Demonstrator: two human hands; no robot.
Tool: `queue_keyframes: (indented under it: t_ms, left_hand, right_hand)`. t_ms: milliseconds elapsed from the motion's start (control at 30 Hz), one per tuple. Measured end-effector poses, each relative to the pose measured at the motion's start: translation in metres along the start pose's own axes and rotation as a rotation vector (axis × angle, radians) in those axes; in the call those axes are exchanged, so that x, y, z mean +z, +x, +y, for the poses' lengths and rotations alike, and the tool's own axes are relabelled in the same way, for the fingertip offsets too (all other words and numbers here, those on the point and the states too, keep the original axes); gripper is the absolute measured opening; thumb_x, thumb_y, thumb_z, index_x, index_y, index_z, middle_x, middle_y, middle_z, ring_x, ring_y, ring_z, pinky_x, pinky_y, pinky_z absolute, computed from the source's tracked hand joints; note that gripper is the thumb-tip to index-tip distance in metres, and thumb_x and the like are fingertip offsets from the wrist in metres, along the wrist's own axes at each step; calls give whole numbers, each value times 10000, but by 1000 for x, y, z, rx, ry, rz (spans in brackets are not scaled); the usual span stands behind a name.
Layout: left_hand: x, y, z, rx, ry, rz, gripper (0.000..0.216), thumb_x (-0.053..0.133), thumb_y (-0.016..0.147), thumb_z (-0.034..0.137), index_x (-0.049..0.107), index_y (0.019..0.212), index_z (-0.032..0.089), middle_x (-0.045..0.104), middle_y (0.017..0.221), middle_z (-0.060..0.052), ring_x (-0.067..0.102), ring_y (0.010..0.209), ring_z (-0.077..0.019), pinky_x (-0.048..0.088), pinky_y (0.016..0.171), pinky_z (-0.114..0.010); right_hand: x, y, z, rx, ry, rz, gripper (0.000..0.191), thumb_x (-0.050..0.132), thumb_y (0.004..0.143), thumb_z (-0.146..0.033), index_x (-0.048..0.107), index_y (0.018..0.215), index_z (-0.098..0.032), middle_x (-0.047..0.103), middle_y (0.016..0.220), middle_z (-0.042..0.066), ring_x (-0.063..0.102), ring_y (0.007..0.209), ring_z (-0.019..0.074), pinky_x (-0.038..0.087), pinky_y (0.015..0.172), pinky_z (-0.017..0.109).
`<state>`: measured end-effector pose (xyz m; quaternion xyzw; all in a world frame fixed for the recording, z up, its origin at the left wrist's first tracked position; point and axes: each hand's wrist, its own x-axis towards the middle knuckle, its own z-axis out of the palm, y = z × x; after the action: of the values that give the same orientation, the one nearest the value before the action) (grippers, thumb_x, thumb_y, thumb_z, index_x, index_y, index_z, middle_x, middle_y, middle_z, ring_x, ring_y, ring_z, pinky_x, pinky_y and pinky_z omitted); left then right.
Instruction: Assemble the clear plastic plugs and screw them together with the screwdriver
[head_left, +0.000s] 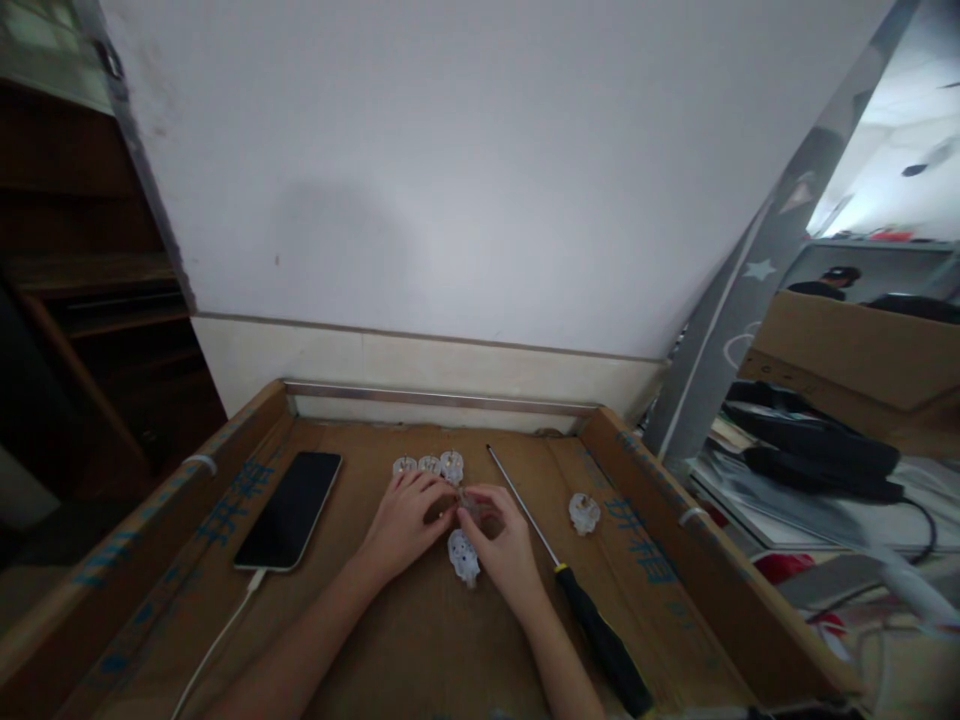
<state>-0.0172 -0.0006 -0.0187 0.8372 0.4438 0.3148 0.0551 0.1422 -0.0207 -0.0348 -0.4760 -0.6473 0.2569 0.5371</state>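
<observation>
My left hand (415, 512) and my right hand (496, 530) meet over the middle of the cardboard. Their thumbs and fingertips pinch a small clear plastic plug piece (466, 502) between them, mostly covered by the fingers. Just below lies a clear plastic plug part (463, 558), its hollow side facing up. Beyond my left hand stand three clear plugs (451, 465) in a row with metal prongs upward, the nearer ones partly behind its fingers. To the right of my right hand rests a long screwdriver (592, 625) with a black and yellow handle.
A single clear plug (584, 513) sits at the right. On the left lies a black-screened phone (290, 510) with a white cable (217, 640). Cardboard walls (697, 550) edge the work surface, and a white wall (465, 180) rises behind. A person (829, 283) is far right.
</observation>
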Motion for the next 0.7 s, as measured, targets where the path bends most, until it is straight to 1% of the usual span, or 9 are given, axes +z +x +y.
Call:
queue_keyframes:
  t_ms: [200, 333, 500, 600, 700]
  left_hand:
    - [3, -1, -2, -49, 13, 32, 94, 605, 787, 222, 621, 877, 248, 678, 937, 3, 553, 930, -209, 372, 858, -369]
    - [2, -1, 1, -85, 42, 54, 49, 595, 785, 241, 619, 827, 245, 683, 869, -6, 567, 894, -219, 374, 845, -383]
    - [2, -3, 7, -128, 79, 56, 50, 577, 801, 262, 617, 785, 236, 687, 822, -9, 584, 855, -219, 375, 833, -384]
    - [2, -5, 11, -166, 103, 73, 64, 573, 805, 273, 626, 790, 241, 690, 807, -9, 595, 840, -221, 378, 814, -380]
    - [-1, -6, 10, -235, 104, 114, 59, 575, 796, 249, 631, 812, 239, 693, 799, -5, 612, 814, -208, 387, 798, -363]
  right_hand:
    - [3, 0, -4, -31, -4, -26, 153, 581, 788, -234, 614, 932, -192, 623, 945, 74, 609, 867, 177, 519, 712, 290]
    - [6, 0, 1, -36, -24, 26, 95, 558, 816, -262, 599, 855, -186, 605, 921, 79, 601, 866, 175, 513, 722, 292]
    - [12, 0, 4, -54, -40, 68, 104, 569, 810, -275, 558, 751, -190, 595, 853, 59, 598, 797, 162, 507, 699, 285]
    - [15, 0, -2, -73, -51, 139, 119, 560, 818, -292, 555, 748, -196, 588, 853, 56, 585, 835, 168, 492, 758, 310]
    - [15, 3, -5, -65, -48, 255, 143, 549, 824, -333, 558, 794, -194, 587, 868, 64, 577, 869, 177, 476, 811, 337]
